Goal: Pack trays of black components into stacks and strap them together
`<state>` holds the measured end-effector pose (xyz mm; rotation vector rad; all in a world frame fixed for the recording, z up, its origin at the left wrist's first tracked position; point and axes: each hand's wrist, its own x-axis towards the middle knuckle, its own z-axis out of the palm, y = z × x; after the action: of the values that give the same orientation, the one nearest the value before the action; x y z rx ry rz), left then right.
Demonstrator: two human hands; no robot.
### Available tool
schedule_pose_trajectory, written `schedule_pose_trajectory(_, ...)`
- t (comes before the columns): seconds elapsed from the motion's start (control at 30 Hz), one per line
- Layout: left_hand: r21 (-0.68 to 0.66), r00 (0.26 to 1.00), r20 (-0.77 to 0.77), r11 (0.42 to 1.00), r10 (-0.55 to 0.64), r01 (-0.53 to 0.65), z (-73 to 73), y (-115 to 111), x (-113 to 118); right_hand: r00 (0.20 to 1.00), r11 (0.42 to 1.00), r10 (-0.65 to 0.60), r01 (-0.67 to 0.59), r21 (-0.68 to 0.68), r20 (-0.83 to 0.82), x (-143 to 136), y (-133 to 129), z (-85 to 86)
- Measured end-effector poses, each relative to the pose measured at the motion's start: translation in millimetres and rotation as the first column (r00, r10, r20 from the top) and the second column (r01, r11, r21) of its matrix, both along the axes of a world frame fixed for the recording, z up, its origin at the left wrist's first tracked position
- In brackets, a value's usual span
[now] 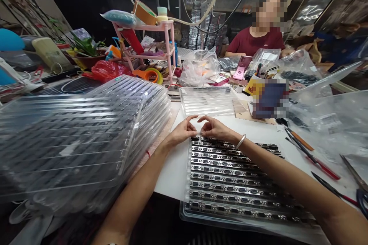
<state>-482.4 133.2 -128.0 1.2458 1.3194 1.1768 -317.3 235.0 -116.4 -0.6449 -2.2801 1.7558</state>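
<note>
Dimness behind, bright glints on connectors (pixel 216 178)

Clear plastic tray (pixel 201 218), lying flat before you on the white tabletop (pixel 169 178), its near edge reaching past the tabletop's front edge. Within it you see many silvery metal connectors (pixel 218 179) with dark, roughly D-shaped centres, set side by side in parallel rows running left to right. The tray's right portion is partly hidden from you.

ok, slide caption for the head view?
Left hand and right hand at the far edge of a clear tray of metal connectors, beside stacked trays.
</note>
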Motion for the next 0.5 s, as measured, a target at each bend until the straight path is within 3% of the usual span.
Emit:
schedule_pose_trajectory(0.27,-0.013,0.988,-0.067,0.99,0.142,-0.143,-9.0,9.7,7.8,0.993,0.992,-0.117,0.117,-0.055,0.004,-7.2,-3.0,-3.5)
schedule_pose_trajectory(0.5,-0.035,0.985,-0.06,0.986,0.16,-0.162,-7.0,9.4,9.2,0.987,0.984,-0.157,0.153,0.092,0.038,-6.2,-5.2,-0.5)
